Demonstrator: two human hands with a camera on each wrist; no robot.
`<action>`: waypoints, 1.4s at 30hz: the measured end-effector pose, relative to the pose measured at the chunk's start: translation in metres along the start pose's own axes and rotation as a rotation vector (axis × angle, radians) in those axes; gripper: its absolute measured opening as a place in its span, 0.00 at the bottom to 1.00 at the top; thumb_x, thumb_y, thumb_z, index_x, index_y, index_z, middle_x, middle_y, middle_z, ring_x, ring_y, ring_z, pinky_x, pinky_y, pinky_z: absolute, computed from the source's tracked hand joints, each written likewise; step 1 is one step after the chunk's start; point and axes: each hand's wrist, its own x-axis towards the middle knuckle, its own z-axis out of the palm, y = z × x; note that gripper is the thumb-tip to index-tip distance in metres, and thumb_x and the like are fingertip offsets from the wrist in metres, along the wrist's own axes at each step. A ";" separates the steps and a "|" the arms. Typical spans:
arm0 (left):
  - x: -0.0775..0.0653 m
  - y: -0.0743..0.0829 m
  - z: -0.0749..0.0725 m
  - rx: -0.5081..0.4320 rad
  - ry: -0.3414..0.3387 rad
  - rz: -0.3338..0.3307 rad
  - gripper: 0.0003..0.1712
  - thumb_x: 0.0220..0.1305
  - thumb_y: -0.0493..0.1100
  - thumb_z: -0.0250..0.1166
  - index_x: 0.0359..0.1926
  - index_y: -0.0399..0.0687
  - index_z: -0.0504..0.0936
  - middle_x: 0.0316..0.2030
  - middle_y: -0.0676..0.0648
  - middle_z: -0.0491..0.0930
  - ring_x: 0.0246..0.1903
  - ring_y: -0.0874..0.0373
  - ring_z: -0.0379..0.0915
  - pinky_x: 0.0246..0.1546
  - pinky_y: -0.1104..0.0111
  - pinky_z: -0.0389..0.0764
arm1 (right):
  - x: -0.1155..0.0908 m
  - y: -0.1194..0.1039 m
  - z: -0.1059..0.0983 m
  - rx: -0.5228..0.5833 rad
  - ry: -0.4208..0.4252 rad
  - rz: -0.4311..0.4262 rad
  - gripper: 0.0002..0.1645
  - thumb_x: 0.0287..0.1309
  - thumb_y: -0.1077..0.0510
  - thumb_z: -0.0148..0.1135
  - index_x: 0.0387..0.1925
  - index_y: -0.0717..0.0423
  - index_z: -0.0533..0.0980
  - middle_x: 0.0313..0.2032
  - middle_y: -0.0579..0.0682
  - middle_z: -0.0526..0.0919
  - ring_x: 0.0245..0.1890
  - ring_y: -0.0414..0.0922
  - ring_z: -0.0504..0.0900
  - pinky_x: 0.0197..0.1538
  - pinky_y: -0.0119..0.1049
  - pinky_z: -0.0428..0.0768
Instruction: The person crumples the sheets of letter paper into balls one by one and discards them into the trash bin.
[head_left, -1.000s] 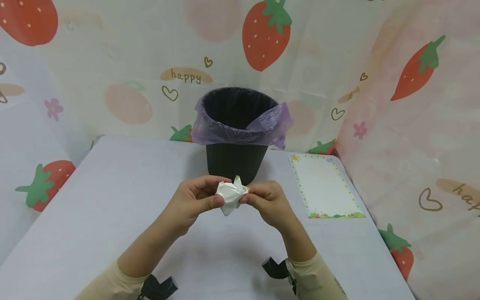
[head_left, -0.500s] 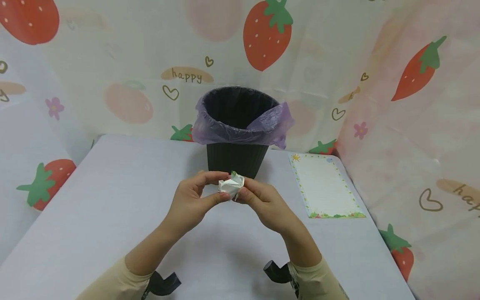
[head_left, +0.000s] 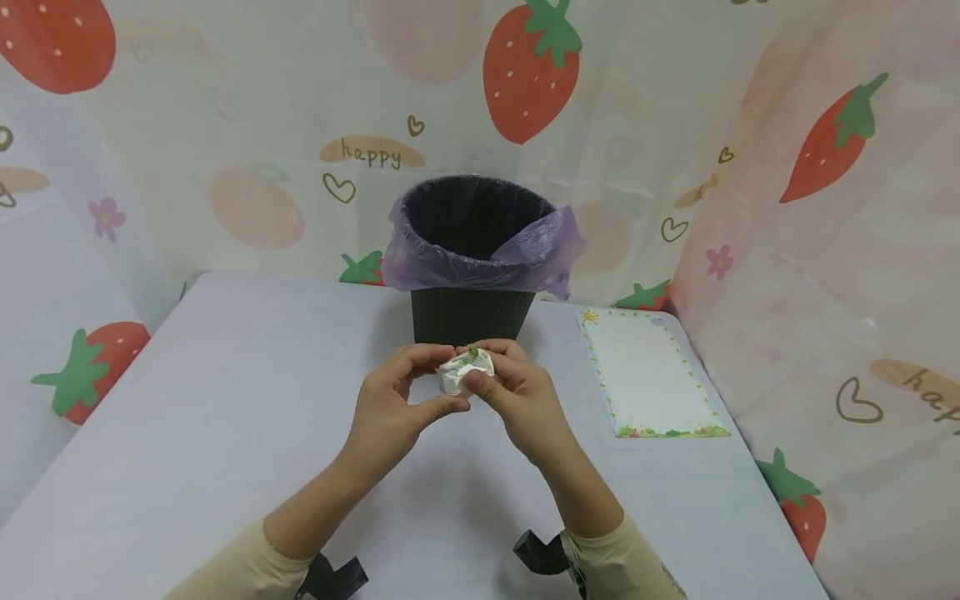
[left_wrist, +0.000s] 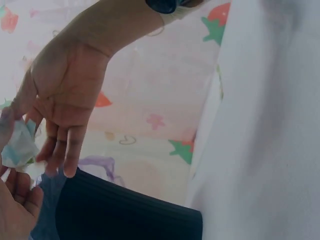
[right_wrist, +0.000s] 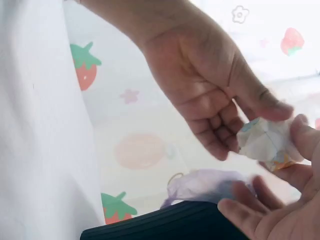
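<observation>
A small crumpled ball of white paper [head_left: 456,377] with green marks is held between both hands, above the table in front of the bin. My left hand [head_left: 390,408] has its index finger and thumb around the left side of the ball. From the other side, my right hand [head_left: 525,400] grips it, thumb pressed on its near face. In the left wrist view the paper [left_wrist: 20,145] sits between the right hand [left_wrist: 70,90] and the left hand's fingers at lower left. The right wrist view shows the paper [right_wrist: 267,142] touched by the left hand [right_wrist: 200,75] and right-hand fingers.
A black bin [head_left: 472,317] lined with a purple plastic bag [head_left: 547,250] stands at the table's back. To its right lies a decorated sheet of paper [head_left: 652,375] on the white table [head_left: 225,400]. A strawberry-printed cloth backdrop [head_left: 262,83] surrounds the table.
The paper has become smaller and more compact, its pointed ends folded in. The right thumb has moved onto its near face, and both hands have come closer together.
</observation>
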 end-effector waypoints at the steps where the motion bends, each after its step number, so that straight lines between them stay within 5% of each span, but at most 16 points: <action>1: 0.000 0.000 0.000 -0.023 -0.004 -0.013 0.34 0.49 0.36 0.81 0.59 0.47 0.81 0.54 0.50 0.81 0.55 0.53 0.78 0.60 0.69 0.79 | 0.000 0.000 0.001 0.009 0.012 -0.001 0.21 0.66 0.55 0.68 0.55 0.63 0.83 0.53 0.53 0.77 0.56 0.47 0.77 0.53 0.30 0.83; 6: -0.002 0.001 0.000 -0.079 -0.023 -0.045 0.29 0.53 0.34 0.78 0.57 0.44 0.80 0.51 0.46 0.80 0.50 0.51 0.80 0.53 0.69 0.84 | -0.001 -0.003 0.004 0.018 0.052 0.022 0.23 0.64 0.59 0.68 0.59 0.63 0.81 0.52 0.55 0.79 0.54 0.47 0.80 0.53 0.30 0.83; 14: 0.001 0.004 -0.007 0.175 0.032 0.202 0.26 0.48 0.33 0.81 0.50 0.43 0.84 0.48 0.48 0.84 0.47 0.56 0.81 0.50 0.73 0.83 | -0.005 -0.008 0.005 -0.152 0.140 -0.030 0.23 0.60 0.55 0.74 0.56 0.54 0.82 0.43 0.50 0.88 0.41 0.45 0.85 0.48 0.35 0.84; 22: 0.009 0.008 -0.018 0.156 -0.076 0.281 0.27 0.47 0.32 0.81 0.51 0.45 0.86 0.49 0.48 0.86 0.50 0.56 0.82 0.53 0.69 0.83 | -0.004 -0.009 -0.012 0.139 -0.006 0.016 0.18 0.70 0.59 0.64 0.52 0.71 0.80 0.45 0.57 0.87 0.37 0.47 0.88 0.49 0.40 0.87; 26: 0.011 0.009 -0.021 0.166 -0.114 0.364 0.28 0.46 0.31 0.81 0.52 0.45 0.86 0.49 0.47 0.87 0.51 0.54 0.82 0.54 0.69 0.83 | 0.000 -0.003 -0.020 0.274 -0.135 0.110 0.18 0.68 0.58 0.66 0.51 0.69 0.79 0.44 0.52 0.87 0.41 0.47 0.89 0.52 0.42 0.87; 33: 0.010 0.004 -0.015 0.180 -0.114 0.457 0.28 0.45 0.29 0.81 0.51 0.42 0.86 0.48 0.45 0.87 0.52 0.53 0.81 0.54 0.71 0.82 | 0.007 0.006 -0.029 0.517 -0.367 0.231 0.24 0.68 0.55 0.67 0.59 0.66 0.78 0.50 0.58 0.86 0.45 0.52 0.90 0.54 0.48 0.85; 37: 0.009 -0.001 -0.011 0.153 -0.099 0.495 0.29 0.44 0.26 0.81 0.51 0.40 0.86 0.48 0.43 0.87 0.51 0.52 0.81 0.53 0.71 0.82 | 0.006 0.005 -0.030 0.512 -0.387 0.238 0.28 0.68 0.56 0.67 0.60 0.74 0.75 0.49 0.58 0.86 0.45 0.52 0.90 0.55 0.48 0.84; 42: 0.010 -0.002 -0.010 0.192 -0.077 0.501 0.30 0.43 0.27 0.81 0.52 0.40 0.86 0.49 0.43 0.87 0.51 0.52 0.81 0.53 0.72 0.82 | 0.004 -0.001 -0.027 0.370 -0.339 0.196 0.28 0.72 0.56 0.62 0.60 0.78 0.72 0.49 0.57 0.86 0.46 0.49 0.90 0.56 0.48 0.84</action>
